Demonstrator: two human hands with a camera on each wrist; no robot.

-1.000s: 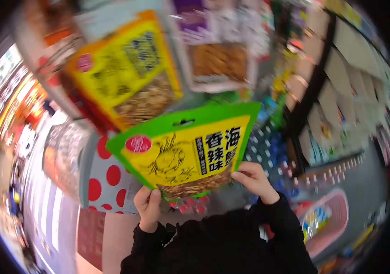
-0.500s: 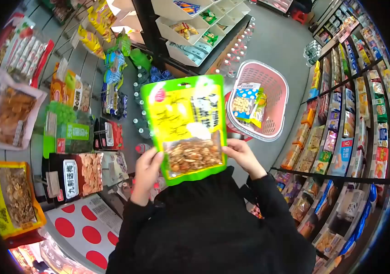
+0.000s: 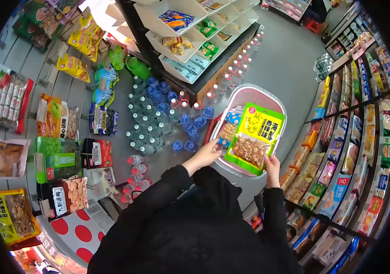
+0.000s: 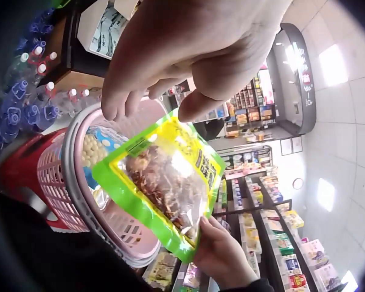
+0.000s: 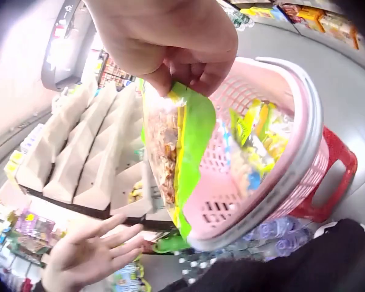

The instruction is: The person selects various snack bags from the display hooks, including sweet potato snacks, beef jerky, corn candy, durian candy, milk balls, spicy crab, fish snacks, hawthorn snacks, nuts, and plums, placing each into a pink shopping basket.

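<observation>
The green-edged yellow snack bag (image 3: pixel 253 137) hangs tilted over the pink basket (image 3: pixel 279 102), its clear window showing brown pieces. My right hand (image 3: pixel 272 170) pinches its lower right corner between thumb and fingers; the right wrist view shows the grip on the bag's edge. To the bag's left, my left hand (image 3: pixel 204 156) touches nothing, and in the right wrist view the left hand (image 5: pixel 91 252) has its fingers spread apart from the bag. Inside the basket, partly behind the bag, lies a blue dotted pack (image 3: pixel 229 128); yellow packs (image 5: pixel 261 131) show there in the right wrist view.
Water bottles (image 3: pixel 151 119) stand on the floor left of the basket, beside a rack of white bins (image 3: pixel 176 39). Packaged snacks hang on the left wall, among them a yellow bag (image 3: pixel 10 214). Shelves of snacks (image 3: pixel 341 150) run along the right. Grey floor (image 3: pixel 286 59) lies beyond the basket.
The bag has moved right, from in front of my body to over the basket. My left hand has let go of it; my right hand still holds it. The view has turned toward the basket and aisle.
</observation>
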